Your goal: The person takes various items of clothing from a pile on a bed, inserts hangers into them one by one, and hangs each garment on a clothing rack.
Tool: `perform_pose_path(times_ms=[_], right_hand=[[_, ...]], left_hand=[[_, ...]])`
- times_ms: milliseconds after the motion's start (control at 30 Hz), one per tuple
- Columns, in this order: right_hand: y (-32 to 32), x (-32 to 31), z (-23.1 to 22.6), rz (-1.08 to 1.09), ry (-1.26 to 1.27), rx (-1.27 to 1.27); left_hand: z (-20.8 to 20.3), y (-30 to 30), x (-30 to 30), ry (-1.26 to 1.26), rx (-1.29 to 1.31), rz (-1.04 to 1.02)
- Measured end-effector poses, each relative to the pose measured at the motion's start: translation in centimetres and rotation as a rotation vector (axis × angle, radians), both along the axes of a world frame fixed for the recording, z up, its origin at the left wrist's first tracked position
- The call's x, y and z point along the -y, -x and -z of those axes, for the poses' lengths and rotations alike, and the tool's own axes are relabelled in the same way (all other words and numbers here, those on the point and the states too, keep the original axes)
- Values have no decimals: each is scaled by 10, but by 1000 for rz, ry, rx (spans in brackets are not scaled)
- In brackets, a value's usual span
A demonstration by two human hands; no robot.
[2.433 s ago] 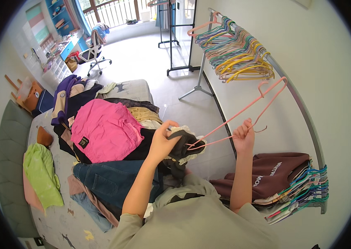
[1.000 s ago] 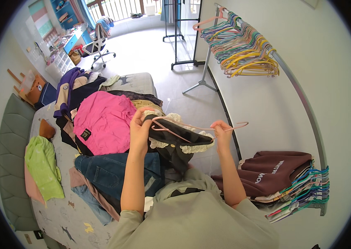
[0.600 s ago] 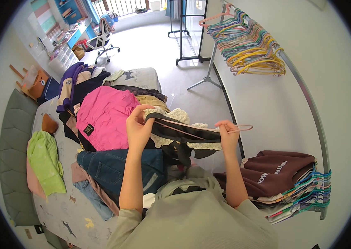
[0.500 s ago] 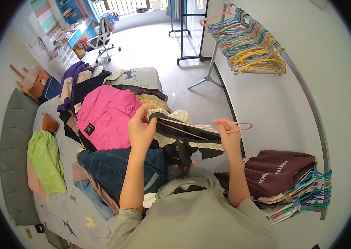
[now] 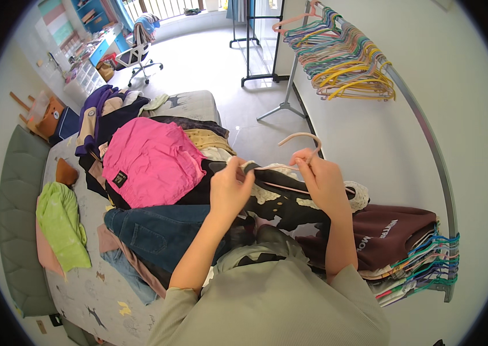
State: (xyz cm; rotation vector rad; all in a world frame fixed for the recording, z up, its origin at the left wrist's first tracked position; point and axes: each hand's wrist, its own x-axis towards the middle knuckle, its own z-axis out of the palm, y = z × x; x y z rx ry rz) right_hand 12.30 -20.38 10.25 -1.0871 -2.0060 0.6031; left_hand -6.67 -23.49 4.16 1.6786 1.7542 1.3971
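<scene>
A pale pink clothes hanger (image 5: 300, 135) is inside a black garment with cream lace trim (image 5: 290, 209), held up in front of my body. My right hand (image 5: 320, 180) is closed on the hanger just below its hook, which curves up and to the left. At the garment's left end, my left hand (image 5: 231, 187) pinches the black fabric between thumb and fingers. The garment's right end, with a bunch of cream lace, hangs past my right wrist. Its lower part drapes down in front of my shirt.
A bed (image 5: 105, 282) on the left bears a bright pink garment (image 5: 154, 164), dark jeans (image 5: 157, 233) and a lime-green garment (image 5: 62, 225). Along the right wall runs a clothes rail (image 5: 423, 121) with many bare hangers (image 5: 348, 57) and, nearer, a brown sweatshirt (image 5: 391, 230) among hung clothes.
My right hand has moved from the hook's side onto the hanger's neck. The hook has swung from pointing right to standing up. My left hand has shifted right and slightly nearer.
</scene>
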Motion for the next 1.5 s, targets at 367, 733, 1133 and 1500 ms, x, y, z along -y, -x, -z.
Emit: perform_pose_path(times_ms=[367, 733, 1133, 1500], right_hand=[[-42, -16, 4, -44, 283, -82], [-68, -30, -3, -273, 525, -440], [-99, -38, 45, 546, -327, 99], [-51, -62, 100, 776, -250, 67]], left_hand=[[-7, 37, -19, -148, -416, 246], [20, 21, -33, -157, -212, 332], [27, 45, -16, -135, -117, -45], [18, 12, 17, -150, -226, -127]])
